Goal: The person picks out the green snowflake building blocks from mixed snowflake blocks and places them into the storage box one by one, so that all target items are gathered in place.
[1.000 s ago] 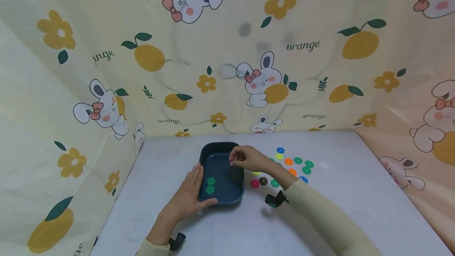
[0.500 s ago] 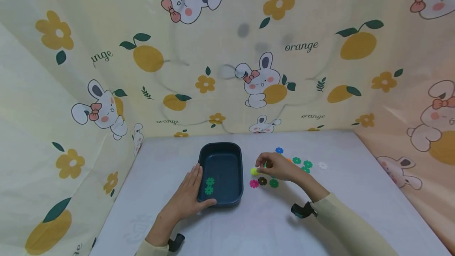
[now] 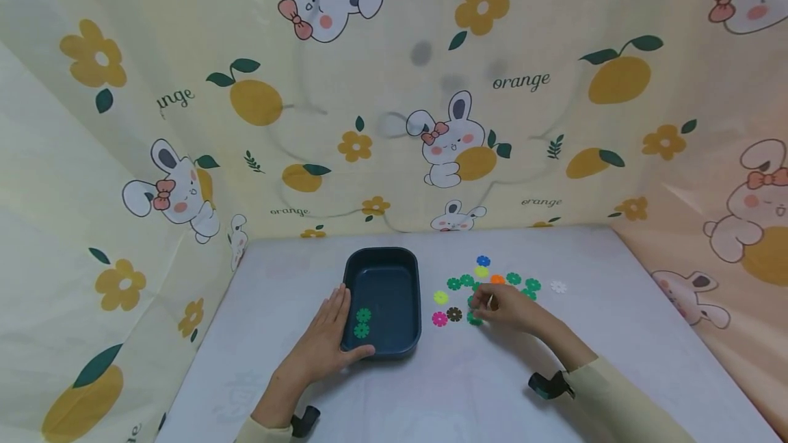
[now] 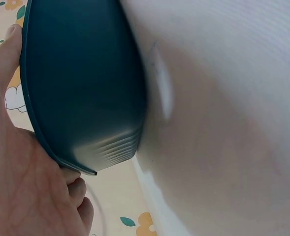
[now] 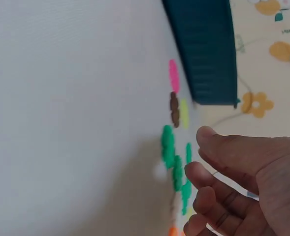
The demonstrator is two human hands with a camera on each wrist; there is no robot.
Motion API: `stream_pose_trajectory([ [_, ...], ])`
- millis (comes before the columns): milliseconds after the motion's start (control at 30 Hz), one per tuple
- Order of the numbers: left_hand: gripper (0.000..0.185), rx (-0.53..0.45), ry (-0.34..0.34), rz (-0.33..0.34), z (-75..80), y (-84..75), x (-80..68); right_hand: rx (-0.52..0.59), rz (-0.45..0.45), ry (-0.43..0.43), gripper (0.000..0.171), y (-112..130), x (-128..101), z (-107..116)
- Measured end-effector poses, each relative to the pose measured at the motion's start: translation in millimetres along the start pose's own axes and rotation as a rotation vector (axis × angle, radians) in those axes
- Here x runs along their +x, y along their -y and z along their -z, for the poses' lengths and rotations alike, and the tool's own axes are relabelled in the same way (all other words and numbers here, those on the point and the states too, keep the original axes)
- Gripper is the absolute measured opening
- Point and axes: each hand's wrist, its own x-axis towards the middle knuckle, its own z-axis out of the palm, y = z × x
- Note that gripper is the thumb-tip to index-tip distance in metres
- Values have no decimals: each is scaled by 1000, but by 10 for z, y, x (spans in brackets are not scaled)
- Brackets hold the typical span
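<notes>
a half-curled right grip (image 5: 273, 184) is just beside green discs (image 5: 168, 147), near a dark teal tray (image 5: 206, 59).

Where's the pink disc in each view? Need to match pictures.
Head: pink disc just right of centre, lower half, left of the brown disc.
Left wrist: not in it.
Right wrist: pink disc just right of centre, upper half, above the brown disc.
Shared landmark: blue tray, in all three.
</notes>
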Motion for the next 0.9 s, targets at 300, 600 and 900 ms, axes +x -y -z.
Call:
stream_pose_trajectory([
  [300, 127, 5, -16, -6, 5, -3, 10, 44, -120, -27, 23, -106, -28, -136],
  [600, 126, 5, -18, -1, -23, 5, 33, 26, -201, -56, 28, -68, -9, -175],
  [900, 127, 23, -1, 11, -38, -7, 18, 29, -212, -58, 31, -81, -16, -229],
])
